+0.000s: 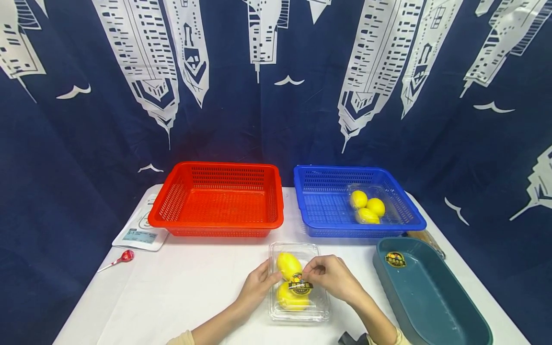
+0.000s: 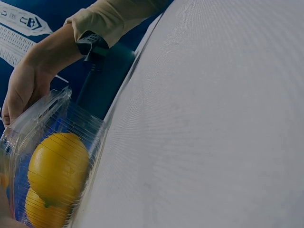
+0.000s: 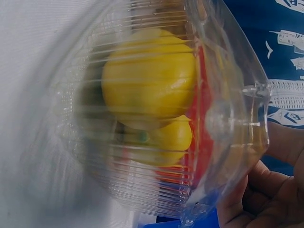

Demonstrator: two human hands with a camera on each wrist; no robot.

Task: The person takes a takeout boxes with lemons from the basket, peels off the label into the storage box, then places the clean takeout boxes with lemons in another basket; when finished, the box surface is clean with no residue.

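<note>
A clear plastic fruit box (image 1: 319, 306) with its lid down stands on the white table, with lemons (image 1: 289, 266) inside. My left hand (image 1: 258, 285) grips the box's left side, thumb over the lid. With thumb and fingertips, my right hand (image 1: 334, 278) pinches the upper right edge of a black-and-gold sticker (image 1: 299, 286) over the middle of the lid. How much of the sticker touches the lid cannot be told. The left wrist view has lemons (image 2: 59, 166) through the ribbed wall; in the right wrist view the box hides part of my right fingers (image 3: 270, 190).
Behind stand a red basket (image 1: 224, 230) and a blue basket (image 1: 323, 215) holding another clear box of lemons (image 1: 368, 215). At the right, a teal tub (image 1: 435, 287) has a similar sticker (image 1: 395, 259) in it. A lollipop (image 1: 127, 256) and a white packet (image 1: 140, 237) lie left.
</note>
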